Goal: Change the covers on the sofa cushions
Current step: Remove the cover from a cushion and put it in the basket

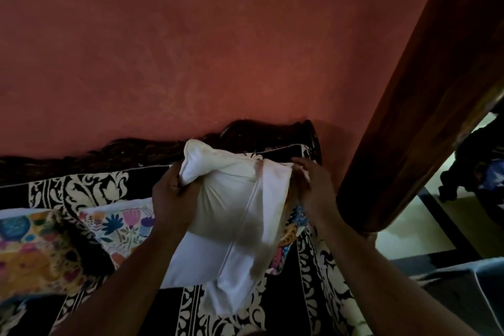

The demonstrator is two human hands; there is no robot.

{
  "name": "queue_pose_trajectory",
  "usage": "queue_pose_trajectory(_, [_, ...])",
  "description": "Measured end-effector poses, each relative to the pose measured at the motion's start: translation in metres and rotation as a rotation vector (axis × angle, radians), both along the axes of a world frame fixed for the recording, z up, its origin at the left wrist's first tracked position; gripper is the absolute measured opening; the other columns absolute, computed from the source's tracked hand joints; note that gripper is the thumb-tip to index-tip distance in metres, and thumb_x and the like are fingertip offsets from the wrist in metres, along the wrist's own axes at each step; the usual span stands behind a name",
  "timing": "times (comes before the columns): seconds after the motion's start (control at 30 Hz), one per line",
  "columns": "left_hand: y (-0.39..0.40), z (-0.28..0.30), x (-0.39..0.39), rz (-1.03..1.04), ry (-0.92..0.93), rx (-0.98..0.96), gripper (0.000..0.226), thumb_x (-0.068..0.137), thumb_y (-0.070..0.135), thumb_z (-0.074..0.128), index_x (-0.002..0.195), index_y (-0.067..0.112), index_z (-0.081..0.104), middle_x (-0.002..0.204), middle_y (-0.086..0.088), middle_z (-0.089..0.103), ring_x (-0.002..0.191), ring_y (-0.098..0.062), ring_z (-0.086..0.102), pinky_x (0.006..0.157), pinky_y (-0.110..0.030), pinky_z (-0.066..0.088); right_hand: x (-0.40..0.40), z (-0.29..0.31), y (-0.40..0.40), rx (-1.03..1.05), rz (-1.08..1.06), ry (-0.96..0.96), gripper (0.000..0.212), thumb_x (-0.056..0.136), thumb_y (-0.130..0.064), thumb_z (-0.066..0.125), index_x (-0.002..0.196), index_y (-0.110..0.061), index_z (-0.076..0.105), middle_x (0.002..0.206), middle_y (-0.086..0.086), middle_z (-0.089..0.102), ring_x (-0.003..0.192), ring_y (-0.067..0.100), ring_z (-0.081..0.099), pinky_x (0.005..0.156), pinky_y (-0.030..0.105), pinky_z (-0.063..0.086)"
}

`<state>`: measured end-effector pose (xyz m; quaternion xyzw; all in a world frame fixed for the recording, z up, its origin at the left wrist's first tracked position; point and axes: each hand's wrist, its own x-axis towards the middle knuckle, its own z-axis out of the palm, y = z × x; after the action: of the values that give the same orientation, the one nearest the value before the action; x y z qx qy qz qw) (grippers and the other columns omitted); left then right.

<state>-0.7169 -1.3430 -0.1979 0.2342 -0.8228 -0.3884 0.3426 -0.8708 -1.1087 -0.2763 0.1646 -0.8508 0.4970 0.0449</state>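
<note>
From the head camera, a white cushion (231, 215) is held up over the sofa (321, 281) — black with cream scrollwork — between both hands; the left hand (170, 195) grips its upper left corner, fingers curled into bunched cloth; the right hand (311, 185) holds the upper right edge, its fingers curled around the fabric there; a zip seam runs down the cushion's middle; two floral cushions (120, 224) lie on the sofa to the left — a red wall (191, 49) stands behind.
</note>
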Motion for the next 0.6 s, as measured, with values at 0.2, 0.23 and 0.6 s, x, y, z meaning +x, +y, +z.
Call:
queue_pose_trajectory(0.2, [0.006,0.002,0.002,-0.063,0.016,0.037,0.014,0.079,0.033,0.063,0.093,0.034,0.066,0.08,0.013,0.068,0.08,-0.005,0.066,0.075,-0.032,0.052,0.009,-0.012,-0.021,0.376,0.015,0.237,0.048,0.084,-0.044,0.042,0.114,-0.019,0.07,0.113,0.001,0.068,0.109,0.028,0.062,0.092,0.043,0.048])
queue_pose_trajectory(0.23, [0.006,0.003,0.003,-0.074,0.016,0.025,0.017,0.079,0.035,0.063,0.095,0.031,0.068,0.081,0.015,0.068,0.082,-0.007,0.067,0.076,-0.028,0.052,0.007,-0.01,-0.018,0.339,-0.011,0.26,0.044,0.082,-0.042,0.044,0.109,-0.018,0.071,0.107,0.002,0.07,0.103,0.03,0.064,0.089,0.044,0.05])
queue_pose_trajectory(0.6, [0.008,0.004,0.023,-0.055,0.007,-0.071,0.017,0.085,0.002,0.075,0.089,0.018,0.07,0.076,0.008,0.068,0.076,0.006,0.064,0.062,-0.012,0.044,-0.07,-0.055,0.015,0.395,-0.041,-0.252,0.018,0.083,-0.042,0.068,0.099,-0.05,0.064,0.097,-0.024,0.063,0.101,0.009,0.065,0.087,0.039,0.055])
